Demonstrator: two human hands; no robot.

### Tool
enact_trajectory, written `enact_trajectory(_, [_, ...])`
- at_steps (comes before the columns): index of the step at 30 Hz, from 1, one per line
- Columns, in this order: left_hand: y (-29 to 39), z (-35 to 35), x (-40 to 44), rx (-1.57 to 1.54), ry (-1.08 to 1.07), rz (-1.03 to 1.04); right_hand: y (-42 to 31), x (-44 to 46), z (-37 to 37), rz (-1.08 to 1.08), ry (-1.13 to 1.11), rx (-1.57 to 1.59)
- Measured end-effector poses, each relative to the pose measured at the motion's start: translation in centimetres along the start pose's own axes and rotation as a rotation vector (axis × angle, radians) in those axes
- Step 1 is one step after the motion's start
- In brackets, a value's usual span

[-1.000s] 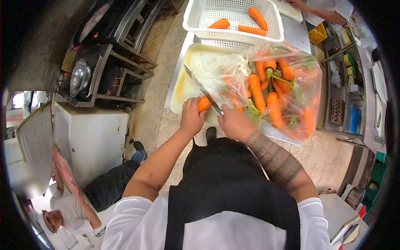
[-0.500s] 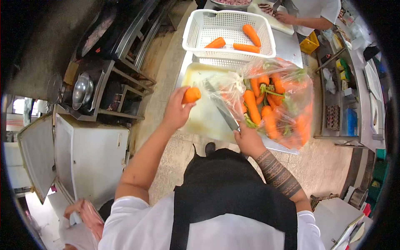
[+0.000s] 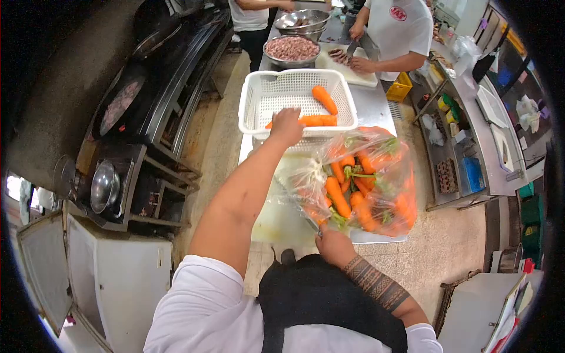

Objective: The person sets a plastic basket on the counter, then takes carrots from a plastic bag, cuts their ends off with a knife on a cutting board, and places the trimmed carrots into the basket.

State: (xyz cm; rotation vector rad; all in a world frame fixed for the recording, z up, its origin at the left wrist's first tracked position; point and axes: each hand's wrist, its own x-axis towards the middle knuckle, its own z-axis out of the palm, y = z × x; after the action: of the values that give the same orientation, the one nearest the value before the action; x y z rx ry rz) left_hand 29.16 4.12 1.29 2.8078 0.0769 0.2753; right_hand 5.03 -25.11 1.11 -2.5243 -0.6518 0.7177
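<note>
My left hand (image 3: 286, 126) reaches into the white plastic basket (image 3: 250, 109), over the carrots at its near side. Its fingers are mostly out of sight, so any grip there is unclear. One carrot (image 3: 319, 120) lies just right of this hand, another carrot (image 3: 325, 100) sits farther back, and an orange tip shows to the left. Low by the board's front edge, my right hand (image 3: 335, 247) is closed around a knife (image 3: 312, 223), its blade largely covered by a clear plastic bag (image 3: 385, 200). Several carrots with green stem ends fill the bag. Beneath lies a pale cutting board (image 3: 273, 217).
Across the metal table (image 3: 376, 103), a co-worker's hands cut meat on a white board (image 3: 362, 77). A metal bowl of chopped meat (image 3: 291, 50) stands behind the basket. Stoves line the left side; a shelved counter (image 3: 453, 194) stands right. Another person is at the back.
My left hand has gone from above the cutting board, where it held a carrot, forward into the basket. The right hand keeps the knife near the bag. The view has tilted up.
</note>
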Motion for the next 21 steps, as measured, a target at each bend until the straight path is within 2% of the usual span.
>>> enact_trajectory(1, [0.1, -0.5, -0.6, -0.011, -0.215, -0.114, -0.1, 0.1, 0.0, 0.002, -0.012, -0.001])
enact_trajectory(6, [-2.6, 2.7, -3.9, -0.060, -0.076, -0.055, -0.6, 0.1, 0.0, 0.036, 0.002, 0.007])
enact_trajectory(9, [-3.4, 1.6, -3.5, -0.105, -0.193, -0.026, -1.0, -0.3, 0.3, 0.047, 0.012, -0.003])
enact_trajectory(12, [-3.5, 0.6, -3.8, -0.387, -0.033, 0.004, -1.0, 0.2, 0.2, 0.075, 0.008, -0.019])
enact_trajectory(17, [0.0, -2.5, -6.1, -0.477, 0.144, 0.152, -0.6, 0.3, 0.6, 0.035, 0.074, -0.034])
enact_trajectory(21, [5.5, -5.7, -9.5, -0.582, 0.143, 0.272, 0.0, 0.8, 0.8, 0.006, 0.053, -0.024])
